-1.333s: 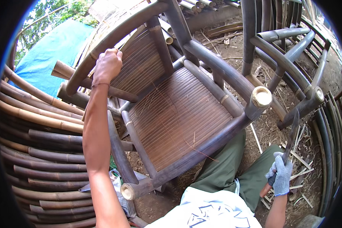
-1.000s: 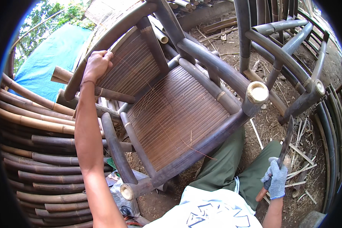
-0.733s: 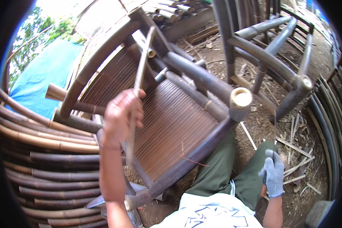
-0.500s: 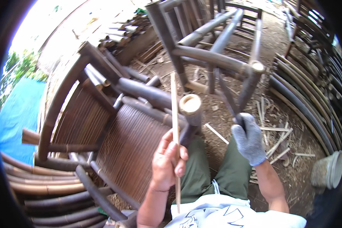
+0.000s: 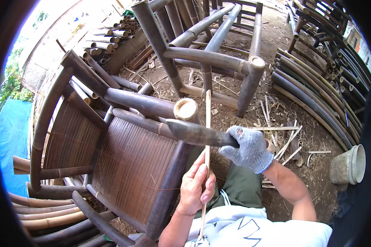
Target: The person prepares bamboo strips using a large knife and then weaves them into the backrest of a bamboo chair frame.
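My bare left hand [image 5: 196, 185] is closed around a thin, pale bamboo strip [image 5: 208, 117], which stands nearly upright in front of my shirt. In my right hand [image 5: 249, 150], covered by a grey knit glove, is a machete [image 5: 193, 133] with a broad dark blade. The blade points left and crosses the strip above my left hand; whether they touch, I cannot tell. Its grip is mostly hidden by the glove. Left of my hands stands a dark bamboo armchair [image 5: 132, 160] with a slatted seat. Its round, cut post end [image 5: 185, 109] is close behind the blade.
Ahead stands another bamboo chair frame [image 5: 206, 55]. Bamboo offcuts [image 5: 290, 142] and shavings litter the dirt floor. On the right are long bamboo poles [image 5: 313, 99] and a whitish bucket [image 5: 346, 166]. Curved bamboo pieces [image 5: 53, 222] and a blue tarp [image 5: 12, 140] lie left.
My right hand has lifted the machete from hanging low at the right to level across the strip. My left hand has shifted slightly right with the strip. The view has turned a little.
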The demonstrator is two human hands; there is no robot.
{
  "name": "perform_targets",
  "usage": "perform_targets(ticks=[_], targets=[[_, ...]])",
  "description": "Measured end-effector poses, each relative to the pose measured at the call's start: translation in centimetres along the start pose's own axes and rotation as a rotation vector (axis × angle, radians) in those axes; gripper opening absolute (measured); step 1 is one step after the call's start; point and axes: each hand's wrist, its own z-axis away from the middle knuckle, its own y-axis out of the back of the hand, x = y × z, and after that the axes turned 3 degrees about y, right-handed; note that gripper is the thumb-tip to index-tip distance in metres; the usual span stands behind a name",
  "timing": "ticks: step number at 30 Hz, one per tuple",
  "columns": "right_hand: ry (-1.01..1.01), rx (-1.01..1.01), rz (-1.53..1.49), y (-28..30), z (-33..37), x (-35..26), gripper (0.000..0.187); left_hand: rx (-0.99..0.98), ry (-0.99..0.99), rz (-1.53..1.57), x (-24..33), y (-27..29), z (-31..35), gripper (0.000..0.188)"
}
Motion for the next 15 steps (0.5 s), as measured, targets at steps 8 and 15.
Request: perform_targets(ticks=[8, 15], targets=[[0.11, -0.15, 0.05, 0.2, 1.6, -1.1, 0.059, -0.014, -0.028, 0.071, 0.1, -0.1, -0.1, 0.02], [-0.065, 0.102, 0.006, 1.9, -0.5, 1.1, 0.049, -0.03, 0.033, -0.056, -1.5, -0.9, 1.4, 0.05]])
